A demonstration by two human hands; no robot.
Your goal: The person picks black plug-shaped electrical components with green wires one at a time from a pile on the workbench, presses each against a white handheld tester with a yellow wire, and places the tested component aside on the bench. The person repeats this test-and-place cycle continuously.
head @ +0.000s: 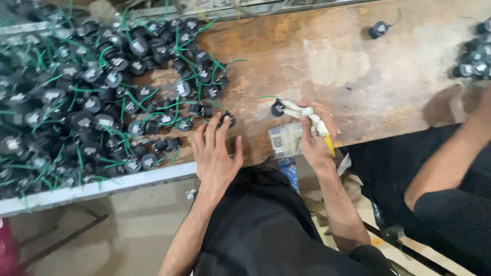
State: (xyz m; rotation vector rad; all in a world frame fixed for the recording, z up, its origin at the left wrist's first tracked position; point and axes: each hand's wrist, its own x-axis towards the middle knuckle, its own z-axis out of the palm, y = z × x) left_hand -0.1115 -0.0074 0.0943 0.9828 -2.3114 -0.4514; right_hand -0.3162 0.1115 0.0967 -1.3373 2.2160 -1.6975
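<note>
My left hand (215,151) lies flat on the worn wooden bench (332,66), fingers spread, its tips touching a small black round part (228,118) at the edge of a big heap. My right hand (317,134) grips a tool with pale wrapped handles and a yellow tip (309,116). The tool's nose meets another black round part with a green wire (276,107) on the bench.
A large pile of black round parts with green wires (82,97) covers the bench's left half. One lone part (378,29) lies at the far right, with a smaller pile (475,64) beyond. Another person's arm (455,153) and dark-clothed leg are at the right. A pale bench edge (102,186) runs in front.
</note>
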